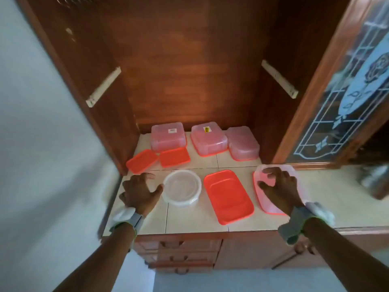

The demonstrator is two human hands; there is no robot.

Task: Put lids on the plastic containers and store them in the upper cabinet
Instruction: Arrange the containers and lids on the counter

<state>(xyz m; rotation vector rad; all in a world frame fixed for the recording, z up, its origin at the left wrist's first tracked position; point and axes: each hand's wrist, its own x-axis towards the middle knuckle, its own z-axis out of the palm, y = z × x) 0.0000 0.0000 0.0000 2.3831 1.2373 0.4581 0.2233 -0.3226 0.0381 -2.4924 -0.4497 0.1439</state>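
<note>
Three pink translucent containers (168, 138) (208, 139) (243, 143) stand upside down at the back of the tiled counter (187, 220). Two small orange lids (142, 161) (175, 157) lie in front of the left one. A large orange lid (228, 196) lies near the front, and a round clear container (182, 188) sits to its left. My left hand (139, 191) rests open on the counter beside the round container. My right hand (281, 187) lies spread over a large pink rectangular container (294, 175), fingers on its rim.
The open wooden cabinet (189, 70) rises behind the counter with white shelf rails (103, 87) (279, 79) on its side walls. Its glass-paned door (345, 91) hangs open at the right. A white wall (42, 123) stands to the left, and drawers (181, 256) sit below the counter.
</note>
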